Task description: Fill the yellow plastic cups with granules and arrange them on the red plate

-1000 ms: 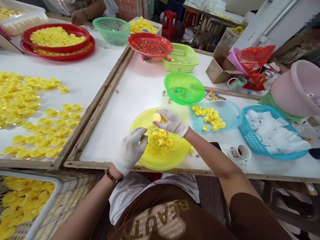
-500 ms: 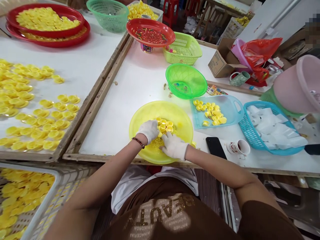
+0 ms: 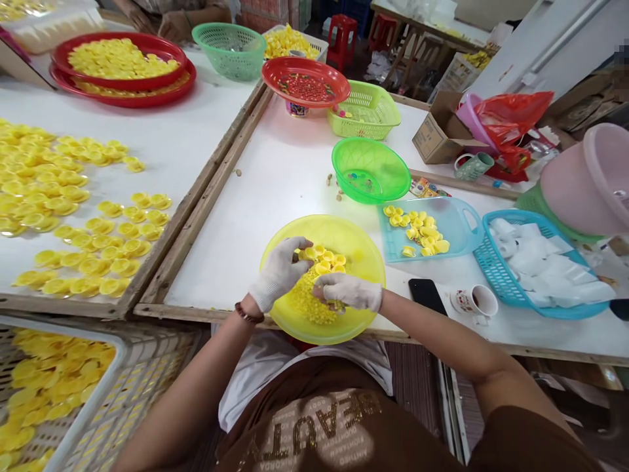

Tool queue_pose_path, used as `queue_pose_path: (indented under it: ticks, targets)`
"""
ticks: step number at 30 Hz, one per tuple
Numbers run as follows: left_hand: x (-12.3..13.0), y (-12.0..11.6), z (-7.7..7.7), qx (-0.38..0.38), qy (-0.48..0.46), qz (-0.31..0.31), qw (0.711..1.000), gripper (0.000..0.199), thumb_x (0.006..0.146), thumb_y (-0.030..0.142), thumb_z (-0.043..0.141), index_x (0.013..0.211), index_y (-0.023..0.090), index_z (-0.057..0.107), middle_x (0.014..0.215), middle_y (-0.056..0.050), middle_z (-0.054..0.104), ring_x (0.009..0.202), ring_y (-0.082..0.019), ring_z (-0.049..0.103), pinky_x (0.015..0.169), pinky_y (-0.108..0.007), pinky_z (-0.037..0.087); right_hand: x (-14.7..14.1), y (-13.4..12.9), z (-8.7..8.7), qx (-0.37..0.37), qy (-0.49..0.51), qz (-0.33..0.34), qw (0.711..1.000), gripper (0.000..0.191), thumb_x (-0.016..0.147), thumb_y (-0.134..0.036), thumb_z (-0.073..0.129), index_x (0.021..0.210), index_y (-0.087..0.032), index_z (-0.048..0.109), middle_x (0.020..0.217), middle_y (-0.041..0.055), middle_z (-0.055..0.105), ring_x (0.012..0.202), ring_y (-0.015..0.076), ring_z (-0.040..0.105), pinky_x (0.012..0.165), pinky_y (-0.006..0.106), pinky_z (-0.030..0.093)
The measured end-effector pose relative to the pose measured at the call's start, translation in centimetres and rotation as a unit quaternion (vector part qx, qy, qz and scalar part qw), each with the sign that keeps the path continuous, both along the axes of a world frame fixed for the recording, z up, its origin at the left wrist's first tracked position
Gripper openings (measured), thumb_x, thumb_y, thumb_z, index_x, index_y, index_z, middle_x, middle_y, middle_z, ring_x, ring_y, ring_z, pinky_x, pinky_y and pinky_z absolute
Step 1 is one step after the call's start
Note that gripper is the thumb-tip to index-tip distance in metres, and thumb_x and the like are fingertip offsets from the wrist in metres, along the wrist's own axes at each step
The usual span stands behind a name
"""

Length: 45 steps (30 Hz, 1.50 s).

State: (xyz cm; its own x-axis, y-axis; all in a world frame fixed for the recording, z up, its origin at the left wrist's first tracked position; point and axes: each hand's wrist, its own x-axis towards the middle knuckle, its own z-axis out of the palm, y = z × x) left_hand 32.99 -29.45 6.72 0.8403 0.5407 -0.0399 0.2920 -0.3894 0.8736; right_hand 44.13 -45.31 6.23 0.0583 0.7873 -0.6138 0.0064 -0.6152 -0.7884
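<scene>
A yellow basin (image 3: 366, 269) sits at the table's front edge, holding small yellow hat-shaped plastic pieces (image 3: 324, 267) and a heap of tiny yellow bits (image 3: 309, 305). My left hand (image 3: 281, 272), in a white glove with bare fingertips, is over the basin's left side. Its thumb and forefinger stand apart beside the hat-shaped pieces, with nothing visible between them. Over the right side, my gloved right hand (image 3: 348, 290) has its fingers curled together above the bits. What it grips is mostly hidden.
Right of the basin are a blue tray (image 3: 462, 226) with yellow pieces, a black phone (image 3: 426, 296), a mug (image 3: 474, 301) and a blue basket (image 3: 535, 298). Behind stands a green bowl (image 3: 371, 164). Wooden edging (image 3: 196, 196) divides the tables. Another person's hands (image 3: 174, 26) show at far left.
My left hand has drawn back from the pieces and its thumb and forefinger have parted. My right hand has turned and its fingers have curled in. The view has tilted up slightly.
</scene>
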Motion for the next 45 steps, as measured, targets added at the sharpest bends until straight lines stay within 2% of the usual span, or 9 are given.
queue_pose_path:
  ticks: [3,8,12,17,24,28,38,41,45]
  targets:
    - [-1.9,-1.5,0.6,-0.079,-0.023,-0.002,0.997,0.038,0.081,0.031,0.063,0.117,0.016,0.06,0.087,-0.003,0.068,0.073,-0.017,0.063,0.067,-0.028,0.052,0.6,-0.9,1.4,0.064,0.115,-0.135,0.982,0.039,0.086,-0.055,0.062,0.079,-0.021,0.045,0.067,-0.0057,0.047,0.047,0.0058,0.041,0.04,0.019,0.025]
    - [-2.2,-4.6,-0.1,-0.091,-0.059,-0.052,0.993,0.03,0.083,0.029,0.062,0.11,0.018,0.06,0.097,-0.005,0.069,0.08,-0.017,0.064,0.075,-0.029,0.052,-0.2,-0.1,4.1,0.234,0.18,-0.32,0.9,0.047,0.085,-0.057,0.066,0.073,-0.021,0.04,0.06,-0.0084,0.042,0.041,0.0031,0.033,0.038,0.018,0.021]
    - [-1.7,-6.2,-0.5,-0.088,-0.073,-0.05,0.992,0.032,0.08,0.022,0.062,0.111,0.017,0.059,0.103,-0.007,0.069,0.087,-0.018,0.066,0.083,-0.031,0.054,-1.3,1.4,4.9,0.315,0.149,-0.392,0.851,0.05,0.081,-0.058,0.07,0.07,-0.021,0.038,0.06,-0.0081,0.042,0.043,0.0038,0.039,0.04,0.018,0.028]
    - [-1.8,-6.5,-0.7,-0.105,-0.074,-0.057,0.99,0.031,0.079,0.02,0.063,0.11,0.018,0.061,0.092,-0.005,0.069,0.088,-0.019,0.066,0.083,-0.033,0.055,-2.1,2.2,4.7,0.359,0.098,-0.422,0.826,0.05,0.081,-0.06,0.069,0.071,-0.022,0.04,0.062,-0.0072,0.043,0.049,0.0065,0.048,0.044,0.021,0.037]
    - [-2.3,-6.6,-1.6,-0.155,-0.098,-0.05,0.982,0.03,0.084,0.024,0.065,0.112,0.018,0.059,0.103,-0.008,0.07,0.09,-0.019,0.069,0.079,-0.031,0.057,-0.9,1.8,5.2,0.335,0.144,-0.426,0.828,0.052,0.081,-0.062,0.068,0.073,-0.023,0.036,0.061,-0.0084,0.04,0.044,0.0046,0.038,0.039,0.018,0.027]
    - [-2.7,-6.4,-1.4,-0.201,-0.131,-0.029,0.97,0.036,0.084,0.028,0.067,0.117,0.017,0.057,0.117,-0.011,0.067,0.093,-0.019,0.07,0.078,-0.03,0.058,-0.1,0.3,4.7,0.301,0.134,-0.412,0.85,0.051,0.084,-0.062,0.065,0.073,-0.023,0.035,0.06,-0.0093,0.039,0.041,0.0038,0.033,0.039,0.018,0.025]
    - [-2.8,-5.8,-0.7,-0.019,-0.075,-0.019,0.997,0.031,0.082,0.028,0.067,0.111,0.017,0.062,0.104,-0.008,0.071,0.089,-0.02,0.067,0.083,-0.033,0.055,-1.2,-1.4,4.2,0.234,0.019,-0.258,0.937,0.035,0.086,-0.053,0.067,0.08,-0.019,0.06,0.059,-0.0063,0.045,0.045,0.0048,0.037,0.043,0.02,0.028]
    - [-2.9,-6.0,-0.4,0.024,-0.078,-0.024,0.996,0.025,0.083,0.023,0.065,0.107,0.018,0.062,0.1,-0.007,0.07,0.091,-0.02,0.065,0.086,-0.034,0.053,-0.9,-1.3,4.3,0.209,0.019,-0.233,0.95,0.034,0.084,-0.051,0.069,0.081,-0.017,0.065,0.055,-0.0063,0.043,0.045,0.0051,0.035,0.043,0.02,0.026]
    - [-3.4,-6.1,0.0,0.039,-0.145,-0.019,0.988,0.026,0.081,0.02,0.07,0.107,0.018,0.064,0.11,-0.009,0.066,0.104,-0.022,0.063,0.095,-0.035,0.051,-0.7,-1.9,4.4,0.166,0.091,-0.258,0.947,0.032,0.083,-0.049,0.071,0.088,-0.017,0.068,0.056,-0.0075,0.036,0.044,0.0044,0.028,0.042,0.02,0.019]
